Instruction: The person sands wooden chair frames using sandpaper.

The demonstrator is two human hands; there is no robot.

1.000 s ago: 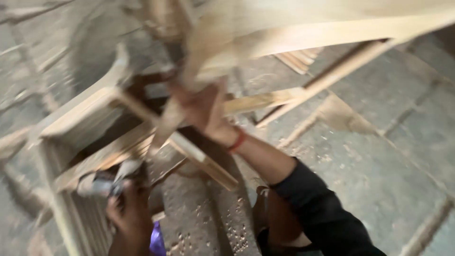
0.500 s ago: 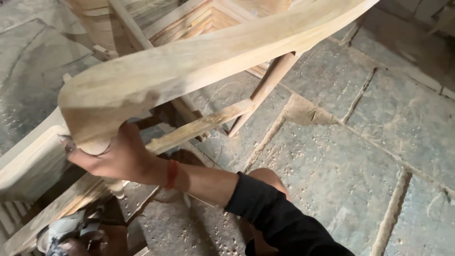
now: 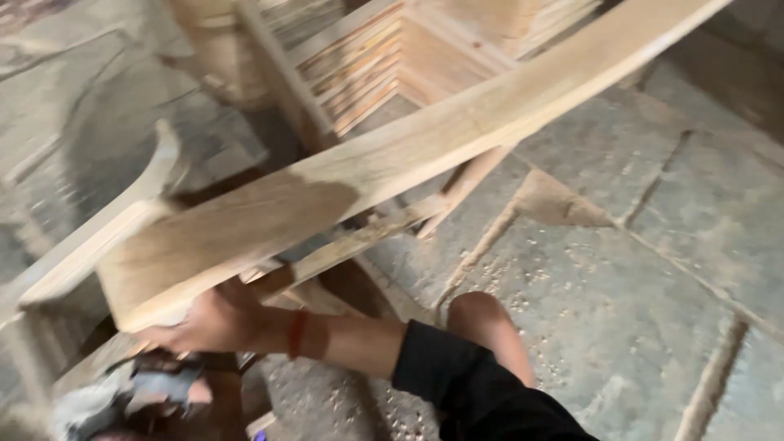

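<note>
An unfinished wooden chair frame lies tilted across the view, its long curved armrest (image 3: 425,143) running from lower left to upper right. My right hand (image 3: 208,320) grips the underside of the armrest's wide lower end; a red thread circles that wrist above a black sleeve. At the bottom left, my left hand (image 3: 204,412), blurred and partly cut off, is closed on a grey power tool (image 3: 122,394) just below the chair frame. The chair's slatted seat (image 3: 359,65) shows at the top.
My bare knee (image 3: 487,322) rests on the stone slab floor (image 3: 621,310), which is strewn with wood shavings. A second curved armrest (image 3: 106,224) sits at left. Chair rails and a leg (image 3: 465,184) cross under the near armrest.
My right hand has shifted from the chair's cross rails to the wide end of the armrest, and the chair has swung round. The left hand keeps the tool low at left.
</note>
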